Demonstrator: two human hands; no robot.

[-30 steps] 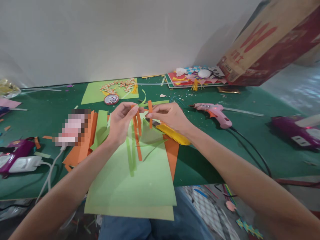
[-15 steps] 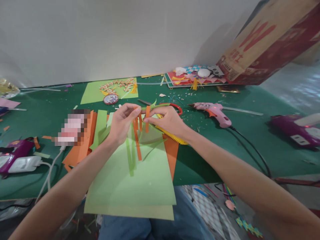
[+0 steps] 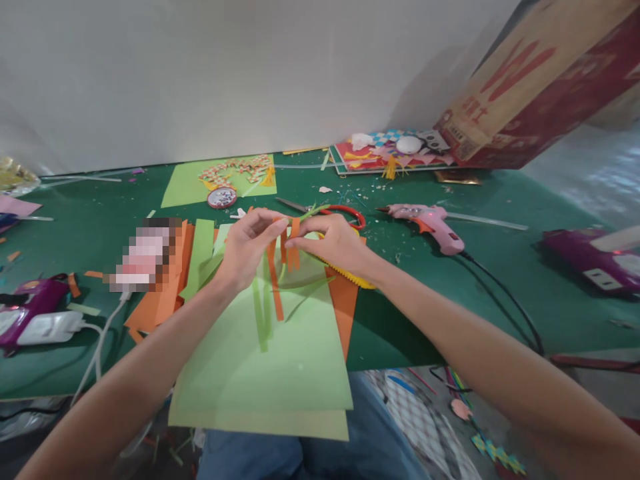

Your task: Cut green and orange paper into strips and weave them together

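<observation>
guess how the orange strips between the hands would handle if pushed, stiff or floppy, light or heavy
The orange strips are probably floppy, being narrow and flat like paper. They seem light, the left hand and right hand merely pinching them.

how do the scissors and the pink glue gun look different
The scissors have red handles and dark blades; the glue gun is pink with an orange trigger.
The glue gun has a black cord and a pale stick at its back; no cord or stick shows on the scissors.
The right hand partly hides the scissors, not the glue gun.
Both lie on the green table.
</observation>
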